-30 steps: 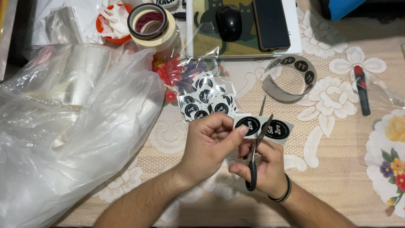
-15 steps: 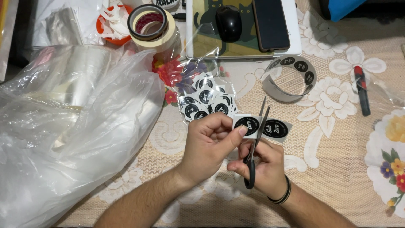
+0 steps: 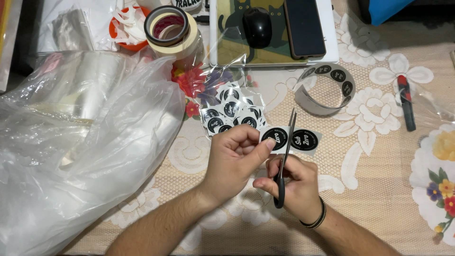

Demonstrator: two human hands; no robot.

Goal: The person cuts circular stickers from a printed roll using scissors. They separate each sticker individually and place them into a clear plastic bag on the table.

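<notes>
The left hand (image 3: pixel 234 159) pinched the left end of a short strip of stickers (image 3: pixel 290 140) between thumb and fingers, holding it up just above the tablecloth (image 3: pixel 379 189). The strip carried two round black stickers on pale backing, side by side. The right hand (image 3: pixel 296 185) was closed around the black handles of a pair of scissors (image 3: pixel 284 161), whose blades pointed away from the person and stood nearly together across the strip, between the two black circles. A dark band circled the right wrist. Just beyond the hands lay a small heap of cut stickers (image 3: pixel 232 111), each a black circle on a white square, resting partly on a clear wrapper with red and purple flowers. Further right, a curled length of sticker backing (image 3: pixel 327 90) still bearing black circles stood on its edge. A red and black pen-like tool (image 3: pixel 406 102) lay well apart at the right. At the far edge sat a mouse pad (image 3: pixel 227 38) with a black mouse (image 3: pixel 257 26) and a dark phone (image 3: pixel 304 26) on it. To its left stood a roll of masking tape (image 3: pixel 173 31), touching an orange dish of paper scraps (image 3: pixel 125 28). A large, crumpled clear plastic bag (image 3: pixel 80 151) filled the left side of the table.
</notes>
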